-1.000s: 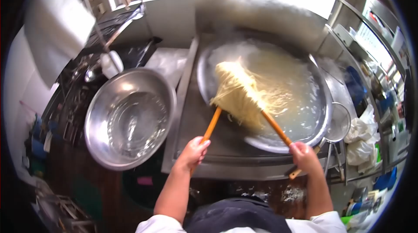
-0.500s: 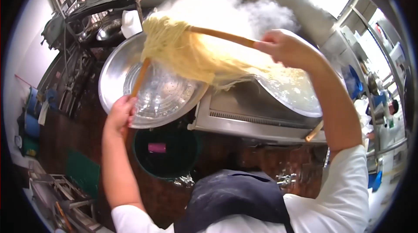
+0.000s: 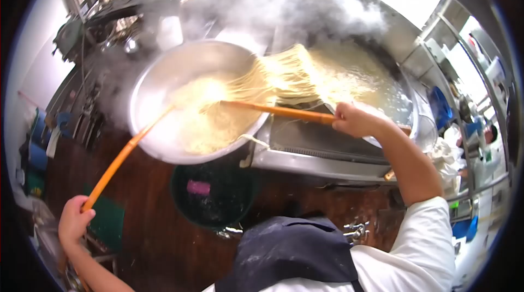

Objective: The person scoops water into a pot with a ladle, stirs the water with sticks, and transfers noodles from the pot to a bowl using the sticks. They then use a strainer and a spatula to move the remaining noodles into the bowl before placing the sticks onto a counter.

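"Steel first: the vat [image 3: 413, 111] is the widest thing, with its pale liquid lying beyond the right hand [image 3: 357, 121]," says one watcher. "And the next?"

"The basin [image 3: 158, 73], left of the right hand and ahead of the left hand [image 3: 75, 222]. Steam [image 3: 262, 2] blurs the far side, so slow, readable movements would suit."

"Where are the noodles [image 3: 295, 76]?"

"Heaped in the basin, with a trailing sheet bridging to the vat, just past the right hand. That sheet looks like the delicate part. It calls for a smooth, steady draw; a jerk could snap strands or drag them over the rim."

"There's a dark green tub [image 3: 215, 204] too, right of the left hand and below the basin."

"Yes, so drips and stray strands are best kept inside the basin wall."

"How are the sticks held?"

"The left hand is closed round the near end of the left stick [image 3: 117, 163], whose tip reaches into the basin. The right hand grips the right stick [image 3: 289, 111], its tip among the noodles. Keeping both tips low, without scraping, should let the load settle loosely."

"And the smallest?"

"A pink item [image 3: 198, 187] in the tub, right of the left hand."
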`<state>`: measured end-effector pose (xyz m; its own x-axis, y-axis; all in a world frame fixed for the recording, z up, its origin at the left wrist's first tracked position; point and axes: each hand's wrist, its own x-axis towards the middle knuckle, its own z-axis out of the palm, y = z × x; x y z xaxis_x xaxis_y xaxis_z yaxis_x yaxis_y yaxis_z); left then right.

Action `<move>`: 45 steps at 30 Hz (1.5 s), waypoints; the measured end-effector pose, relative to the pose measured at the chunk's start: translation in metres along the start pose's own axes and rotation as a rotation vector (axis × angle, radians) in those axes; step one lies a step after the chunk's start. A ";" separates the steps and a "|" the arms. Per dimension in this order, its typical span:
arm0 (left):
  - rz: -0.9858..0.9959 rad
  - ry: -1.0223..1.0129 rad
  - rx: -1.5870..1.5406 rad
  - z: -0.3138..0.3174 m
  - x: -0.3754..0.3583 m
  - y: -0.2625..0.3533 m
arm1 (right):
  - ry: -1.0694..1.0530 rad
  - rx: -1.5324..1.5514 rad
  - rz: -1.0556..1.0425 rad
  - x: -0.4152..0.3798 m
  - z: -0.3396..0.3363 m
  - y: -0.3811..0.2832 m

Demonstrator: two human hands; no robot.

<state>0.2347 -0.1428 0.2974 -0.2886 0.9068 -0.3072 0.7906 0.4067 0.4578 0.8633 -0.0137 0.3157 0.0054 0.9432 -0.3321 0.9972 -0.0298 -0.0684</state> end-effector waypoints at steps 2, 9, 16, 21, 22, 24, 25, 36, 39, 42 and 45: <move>-0.018 0.003 -0.107 -0.008 0.003 0.021 | -0.186 0.409 0.195 -0.025 -0.002 0.040; 0.294 -0.008 -0.182 0.032 0.055 0.185 | -0.061 0.810 0.399 -0.161 -0.013 0.175; 0.798 -0.077 0.240 0.135 0.131 0.428 | 0.075 0.318 0.587 -0.224 -0.021 0.237; 0.695 0.040 0.916 0.229 0.127 0.587 | -0.110 0.098 0.593 -0.178 0.004 0.266; 0.712 0.006 1.008 0.251 0.130 0.604 | -0.145 0.124 0.580 -0.156 0.017 0.276; 0.724 -0.039 1.154 0.294 0.127 0.620 | -0.137 0.163 0.522 -0.100 0.055 0.296; 0.692 -0.058 1.227 0.311 0.116 0.626 | -0.092 0.177 0.479 -0.070 0.077 0.306; 0.823 -0.323 0.599 0.357 0.120 0.514 | 0.172 0.700 0.322 0.021 0.158 0.286; 0.257 -0.721 -0.098 0.383 0.119 0.471 | 0.174 0.776 0.284 -0.008 0.162 0.269; 0.161 -0.756 -0.383 0.415 0.095 0.456 | 0.218 0.906 0.262 -0.031 0.156 0.246; 0.225 -0.813 -0.578 0.432 0.099 0.442 | 0.216 0.882 0.281 -0.048 0.128 0.217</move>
<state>0.7885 0.0789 0.1092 0.4587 0.7066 -0.5388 0.3372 0.4226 0.8413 1.0699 -0.1073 0.1965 0.3381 0.9019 -0.2689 0.5419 -0.4202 -0.7279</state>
